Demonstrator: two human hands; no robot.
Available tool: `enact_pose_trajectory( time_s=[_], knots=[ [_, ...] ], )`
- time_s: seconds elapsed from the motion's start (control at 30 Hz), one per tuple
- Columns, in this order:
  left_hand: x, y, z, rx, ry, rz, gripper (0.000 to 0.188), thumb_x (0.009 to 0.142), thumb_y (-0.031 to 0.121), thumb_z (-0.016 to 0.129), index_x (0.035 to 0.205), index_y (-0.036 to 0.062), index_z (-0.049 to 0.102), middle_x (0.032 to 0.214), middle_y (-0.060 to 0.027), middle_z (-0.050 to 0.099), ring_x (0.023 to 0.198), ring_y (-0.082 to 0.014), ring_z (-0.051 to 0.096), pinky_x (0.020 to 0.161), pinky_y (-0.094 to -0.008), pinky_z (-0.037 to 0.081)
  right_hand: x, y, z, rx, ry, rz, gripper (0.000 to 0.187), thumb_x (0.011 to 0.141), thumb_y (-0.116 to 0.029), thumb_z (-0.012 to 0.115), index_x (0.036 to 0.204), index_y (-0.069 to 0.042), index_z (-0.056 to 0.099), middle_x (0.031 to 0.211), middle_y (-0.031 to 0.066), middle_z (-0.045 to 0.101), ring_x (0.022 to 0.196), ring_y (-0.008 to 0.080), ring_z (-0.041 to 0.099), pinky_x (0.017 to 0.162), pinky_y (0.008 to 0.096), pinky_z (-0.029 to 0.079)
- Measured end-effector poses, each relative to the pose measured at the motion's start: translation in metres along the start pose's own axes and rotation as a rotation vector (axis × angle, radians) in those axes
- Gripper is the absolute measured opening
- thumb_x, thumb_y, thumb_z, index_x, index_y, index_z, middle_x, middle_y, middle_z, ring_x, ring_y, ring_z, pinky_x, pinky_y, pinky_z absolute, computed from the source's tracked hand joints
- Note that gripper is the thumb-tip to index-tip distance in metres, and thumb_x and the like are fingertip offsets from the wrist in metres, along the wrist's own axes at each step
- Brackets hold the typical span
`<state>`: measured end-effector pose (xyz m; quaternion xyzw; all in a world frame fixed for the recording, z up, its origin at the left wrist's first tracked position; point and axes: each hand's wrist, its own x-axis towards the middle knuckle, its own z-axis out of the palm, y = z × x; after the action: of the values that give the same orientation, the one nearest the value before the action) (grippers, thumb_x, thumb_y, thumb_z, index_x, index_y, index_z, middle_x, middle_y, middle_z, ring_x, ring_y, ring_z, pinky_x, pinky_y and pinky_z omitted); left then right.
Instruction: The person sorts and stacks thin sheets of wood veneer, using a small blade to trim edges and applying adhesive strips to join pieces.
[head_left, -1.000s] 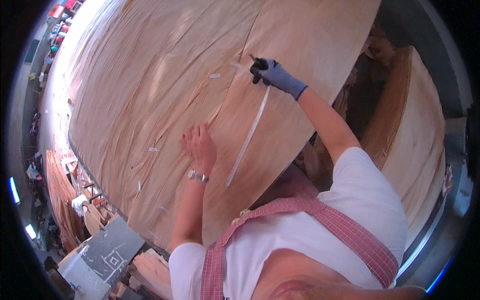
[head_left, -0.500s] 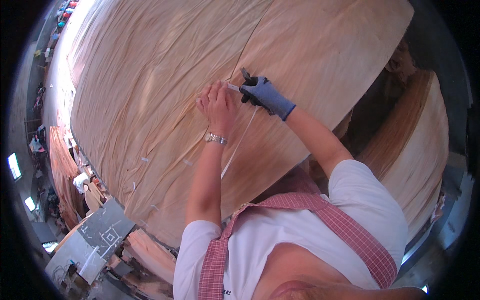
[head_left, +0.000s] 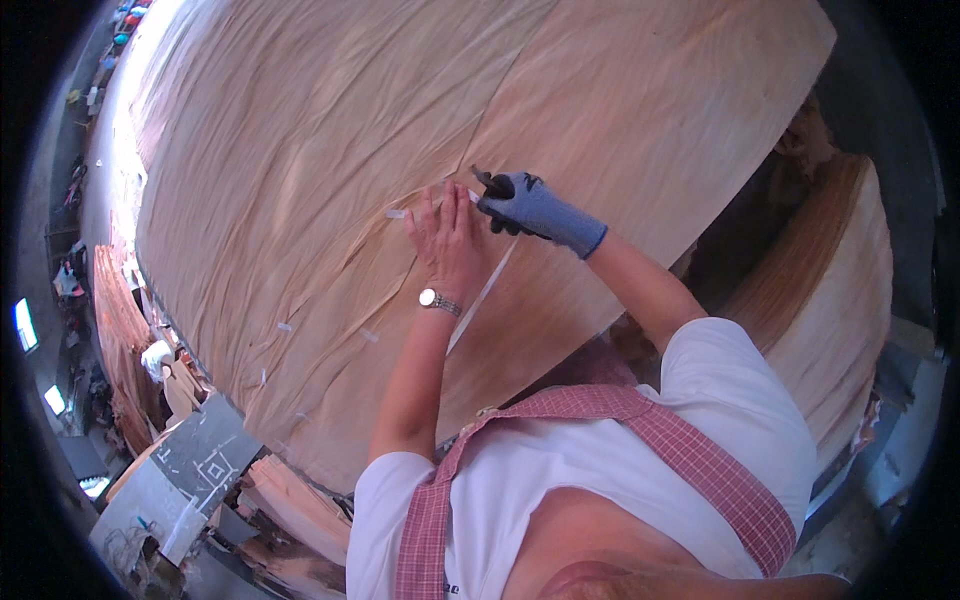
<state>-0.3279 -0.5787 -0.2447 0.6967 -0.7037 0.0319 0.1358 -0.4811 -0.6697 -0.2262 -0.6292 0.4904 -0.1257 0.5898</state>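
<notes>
My bare left hand [head_left: 446, 245], with a metal-band watch [head_left: 438, 300] on its wrist, lies on the wrinkled wood veneer [head_left: 300, 190], fingers stretched out beside a seam. At its fingertips on the left is a short piece of white tape [head_left: 396, 214]. In a blue-grey glove with dark fingers, my right hand [head_left: 530, 208] is closed around a dark tool [head_left: 482, 178], whose kind I cannot make out. A white tape end shows between the two hands. From under the glove a long white tape strip [head_left: 482, 303] runs down toward my body.
More short tape pieces [head_left: 370, 336] dot the veneer at lower left. A curved veneer stack [head_left: 825, 260] stands on the right past a dark gap. Lower left are a grey metal panel [head_left: 205, 455] and bundled veneer scraps [head_left: 295, 505].
Both hands have shifted a little toward me, the left one also slightly right. The short tape piece left of my left fingertips has come into view.
</notes>
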Motion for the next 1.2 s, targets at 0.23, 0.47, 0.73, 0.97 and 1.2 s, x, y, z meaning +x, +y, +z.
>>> enact_pose_trajectory(
  time_s=[0.23, 0.47, 0.73, 0.97, 1.2],
  knots=[
    [0.006, -0.002, 0.002, 0.01, -0.005, 0.018, 0.042, 0.086, 0.022, 0.059, 0.127, 0.0109, 0.057, 0.141, -0.004, 0.048, 0.135, -0.0282, 0.036, 0.108, -0.0524, 0.022, 0.051, 0.004, -0.09, -0.339, 0.306, -0.19, 0.026, 0.092, -0.03, 0.059, 0.102, -0.006, 0.059, 0.072, 0.004, 0.067, 0.059, 0.011, 0.057, 0.051, 0.027, 0.044],
    [0.139, 0.021, 0.022, -0.158, 0.071, 0.034, 0.043, 0.084, 0.023, 0.061, 0.125, 0.011, 0.058, 0.145, -0.0038, 0.042, 0.137, -0.0275, 0.031, 0.111, -0.0518, 0.02, 0.115, -0.002, -0.13, 0.337, 0.085, 0.178, 0.022, 0.086, -0.028, 0.067, 0.084, -0.006, 0.065, 0.068, 0.0052, 0.067, 0.049, 0.0092, 0.052, 0.044, 0.0241, 0.039],
    [0.177, 0.039, 0.062, -0.087, -0.004, 0.087, 0.045, 0.087, 0.028, 0.059, 0.13, 0.0165, 0.056, 0.137, -0.0024, 0.053, 0.135, -0.0294, 0.036, 0.112, -0.0511, 0.018, 0.12, 0.013, -0.125, 0.424, 0.156, 0.14, 0.024, 0.085, -0.028, 0.068, 0.085, -0.004, 0.065, 0.07, 0.0054, 0.067, 0.054, 0.0127, 0.059, 0.048, 0.0259, 0.046],
    [0.172, 0.047, 0.059, -0.07, 0.049, 0.13, 0.043, 0.087, 0.024, 0.056, 0.127, 0.0088, 0.058, 0.133, -0.0098, 0.056, 0.133, -0.0339, 0.039, 0.112, -0.0579, 0.015, 0.131, 0.022, -0.182, -0.687, 0.268, -0.199, 0.039, 0.091, -0.042, 0.055, 0.098, -0.004, 0.064, 0.095, 0.0204, 0.067, 0.091, 0.0345, 0.064, 0.081, 0.0453, 0.05],
    [0.264, 0.082, 0.051, -0.228, -0.091, 0.081, 0.054, 0.087, 0.025, 0.056, 0.138, 0.0083, 0.045, 0.14, -0.0094, 0.049, 0.128, -0.0309, 0.044, 0.11, -0.051, 0.026, 0.218, 0.031, -0.349, -0.185, 0.44, -0.083, 0.042, 0.084, -0.04, 0.063, 0.105, -0.005, 0.066, 0.076, 0.0089, 0.07, 0.068, 0.0218, 0.066, 0.068, 0.037, 0.051]
  ],
)
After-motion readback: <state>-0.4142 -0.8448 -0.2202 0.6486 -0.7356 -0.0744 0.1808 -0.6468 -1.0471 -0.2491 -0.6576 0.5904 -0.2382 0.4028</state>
